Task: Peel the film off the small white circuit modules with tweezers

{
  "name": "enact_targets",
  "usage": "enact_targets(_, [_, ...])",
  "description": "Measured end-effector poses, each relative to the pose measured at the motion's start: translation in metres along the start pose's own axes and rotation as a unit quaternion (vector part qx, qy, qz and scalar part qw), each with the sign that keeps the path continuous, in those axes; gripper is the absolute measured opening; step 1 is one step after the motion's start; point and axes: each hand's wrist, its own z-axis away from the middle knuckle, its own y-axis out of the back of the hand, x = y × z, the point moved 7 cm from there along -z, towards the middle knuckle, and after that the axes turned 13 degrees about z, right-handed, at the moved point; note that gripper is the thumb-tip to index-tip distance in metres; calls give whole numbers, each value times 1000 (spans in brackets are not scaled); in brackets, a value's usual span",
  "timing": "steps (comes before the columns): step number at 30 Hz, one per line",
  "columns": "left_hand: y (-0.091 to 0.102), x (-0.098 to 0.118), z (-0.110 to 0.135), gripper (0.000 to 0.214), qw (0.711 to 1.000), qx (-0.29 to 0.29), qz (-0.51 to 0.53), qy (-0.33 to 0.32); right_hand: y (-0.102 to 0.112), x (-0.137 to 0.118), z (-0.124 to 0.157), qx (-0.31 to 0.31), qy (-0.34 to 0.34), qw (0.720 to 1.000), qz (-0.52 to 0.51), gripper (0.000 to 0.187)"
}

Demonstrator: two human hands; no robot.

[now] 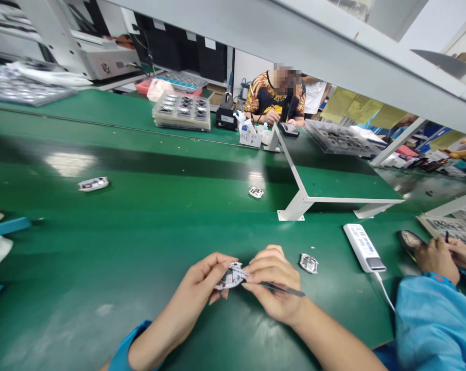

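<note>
Between the thumb and fingers of my left hand point(202, 283) is a small white watch-like housing point(229, 277) with electronic parts inside. My right hand point(274, 281) pinches a pair of tweezers point(282, 289), whose tip reaches into the housing's right side. What the tip touches is too small to make out. A similar housing point(309, 263) lies on the green bench just right of my right hand. Farther off lie another such housing point(256, 192) and a third housing point(93, 184) at the left.
A white-framed riser point(344, 180) stands beyond my right hand. Nearer on the right lies a white device point(364, 248) with a cable. A co-worker's hands point(441, 257) work at the right edge. Stacked trays point(182, 111) sit at the back; another person point(275, 98) sits across.
</note>
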Motion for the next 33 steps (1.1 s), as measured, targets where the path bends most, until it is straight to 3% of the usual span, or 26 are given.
enact_targets(12, [0, -3, -2, 48, 1000, -5, -9, 14, 0, 2, -4, 10, 21, 1000, 6, 6])
enact_targets(23, [1, -7, -1, 48, 998, -20, -50, 12, -6, 27, 7, -4, -145, 988, -60, 8])
enact_targets(33, [-2, -4, -1, 46, 997, -33, -65, 4, -10, 27, 11, -23, -176, 982, -67, 6])
